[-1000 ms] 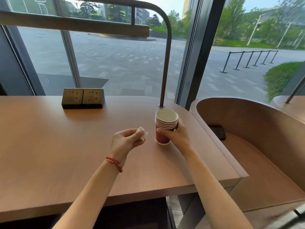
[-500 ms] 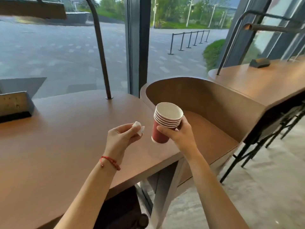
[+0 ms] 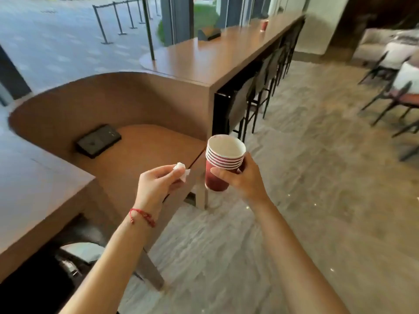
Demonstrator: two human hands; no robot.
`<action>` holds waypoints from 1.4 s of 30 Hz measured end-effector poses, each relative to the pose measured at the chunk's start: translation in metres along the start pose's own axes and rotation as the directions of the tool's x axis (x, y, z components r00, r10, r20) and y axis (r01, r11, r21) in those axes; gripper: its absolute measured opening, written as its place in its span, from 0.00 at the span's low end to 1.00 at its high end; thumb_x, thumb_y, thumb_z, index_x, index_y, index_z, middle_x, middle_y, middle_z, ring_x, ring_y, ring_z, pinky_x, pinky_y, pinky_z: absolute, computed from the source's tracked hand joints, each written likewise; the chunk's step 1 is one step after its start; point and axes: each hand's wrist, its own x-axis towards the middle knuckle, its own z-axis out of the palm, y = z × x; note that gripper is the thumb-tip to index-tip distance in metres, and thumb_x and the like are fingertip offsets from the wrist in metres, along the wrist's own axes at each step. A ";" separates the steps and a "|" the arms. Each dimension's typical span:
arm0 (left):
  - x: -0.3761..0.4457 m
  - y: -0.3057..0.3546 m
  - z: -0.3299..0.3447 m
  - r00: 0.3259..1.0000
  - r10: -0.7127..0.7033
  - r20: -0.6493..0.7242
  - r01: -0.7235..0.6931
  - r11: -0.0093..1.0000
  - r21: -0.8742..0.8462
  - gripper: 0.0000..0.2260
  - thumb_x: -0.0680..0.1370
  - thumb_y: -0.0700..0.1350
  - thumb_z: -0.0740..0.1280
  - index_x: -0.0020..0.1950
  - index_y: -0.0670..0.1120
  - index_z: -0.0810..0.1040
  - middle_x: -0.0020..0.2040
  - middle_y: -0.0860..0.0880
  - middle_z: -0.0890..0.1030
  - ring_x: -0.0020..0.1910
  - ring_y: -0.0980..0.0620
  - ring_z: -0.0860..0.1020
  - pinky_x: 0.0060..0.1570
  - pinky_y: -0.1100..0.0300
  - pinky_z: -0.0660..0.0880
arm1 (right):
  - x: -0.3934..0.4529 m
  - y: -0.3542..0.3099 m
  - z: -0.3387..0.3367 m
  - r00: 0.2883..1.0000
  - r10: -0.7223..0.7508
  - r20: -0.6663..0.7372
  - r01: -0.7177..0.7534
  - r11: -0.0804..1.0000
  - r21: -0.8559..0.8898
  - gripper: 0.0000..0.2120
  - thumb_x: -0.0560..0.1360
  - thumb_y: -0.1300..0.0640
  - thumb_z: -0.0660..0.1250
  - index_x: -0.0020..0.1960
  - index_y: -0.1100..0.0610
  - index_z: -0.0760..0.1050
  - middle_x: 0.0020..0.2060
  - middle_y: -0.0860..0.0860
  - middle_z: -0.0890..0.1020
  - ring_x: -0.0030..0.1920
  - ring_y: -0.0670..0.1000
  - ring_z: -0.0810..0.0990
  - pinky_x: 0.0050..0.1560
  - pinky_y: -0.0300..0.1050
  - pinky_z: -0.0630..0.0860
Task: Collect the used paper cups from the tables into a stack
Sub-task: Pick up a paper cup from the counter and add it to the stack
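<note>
Right hand (image 3: 243, 179) grips nested cup stack (image 3: 223, 162) mid-wall, held in air at centre. Left hand (image 3: 156, 189) pinches crumpled tissue (image 3: 181, 169). Stray cup (image 3: 264, 25) on far surface, 1 o'clock. Judged light, crushable: hold near the rolled rims.

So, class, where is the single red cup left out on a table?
In the head view, the lone red cup stands far off at upper right on the long counter, beyond the dark socket box.
</note>
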 end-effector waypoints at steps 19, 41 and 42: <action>0.090 -0.108 0.290 0.865 -0.278 0.418 0.216 0.958 0.190 0.09 0.72 0.41 0.72 0.31 0.47 0.84 0.31 0.48 0.83 0.34 0.55 0.83 0.36 0.67 0.78 | 0.016 0.101 -0.260 0.823 0.219 -0.525 -0.246 0.969 0.019 0.28 0.62 0.62 0.79 0.58 0.52 0.73 0.51 0.46 0.82 0.49 0.39 0.81 0.47 0.32 0.75; 0.316 -0.124 0.563 0.736 -0.341 0.585 0.229 0.938 0.260 0.06 0.72 0.39 0.71 0.35 0.46 0.85 0.32 0.47 0.83 0.34 0.54 0.82 0.36 0.66 0.78 | 0.257 0.156 -0.455 0.688 0.205 -0.696 -0.184 0.977 0.105 0.27 0.59 0.56 0.78 0.56 0.48 0.73 0.50 0.45 0.83 0.53 0.43 0.81 0.50 0.35 0.76; 0.323 -0.127 0.579 0.737 -0.338 0.585 0.222 0.939 0.263 0.05 0.72 0.40 0.71 0.36 0.46 0.84 0.32 0.47 0.83 0.34 0.53 0.82 0.37 0.66 0.78 | 0.267 0.161 -0.470 0.691 0.203 -0.694 -0.182 0.978 0.105 0.27 0.59 0.56 0.78 0.56 0.48 0.73 0.50 0.45 0.82 0.53 0.43 0.81 0.49 0.34 0.76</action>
